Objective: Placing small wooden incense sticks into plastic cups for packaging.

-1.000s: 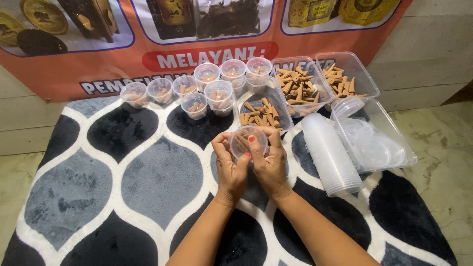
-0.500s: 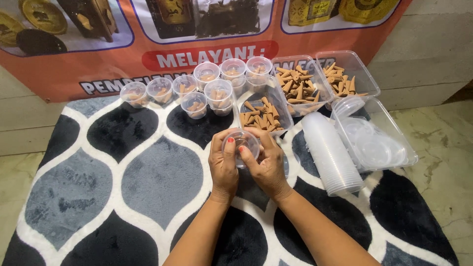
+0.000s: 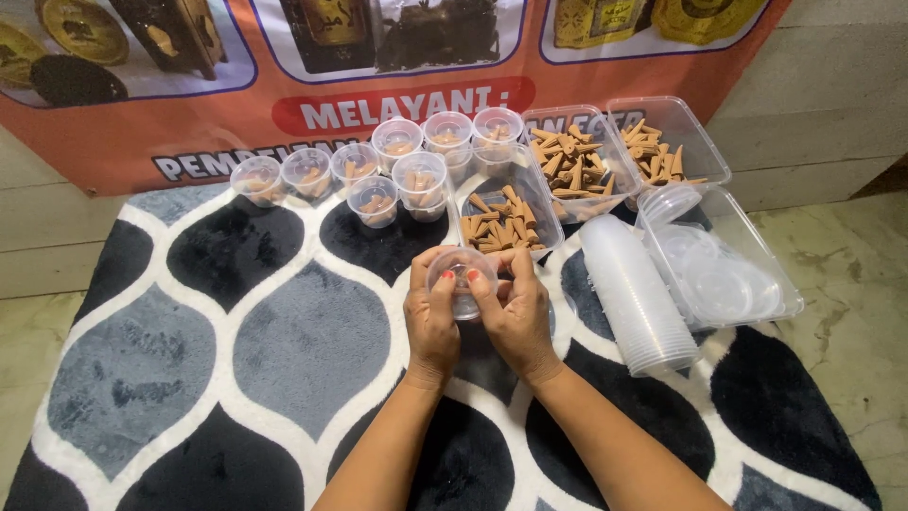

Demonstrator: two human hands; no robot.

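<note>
Your left hand and right hand both pinch a small clear cup over the rug, near the tray of cones.

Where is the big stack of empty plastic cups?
In the head view, the stack of clear plastic cups lies on its side on the patterned rug, right of the right hand, beside the clear tub of round lids.
</note>
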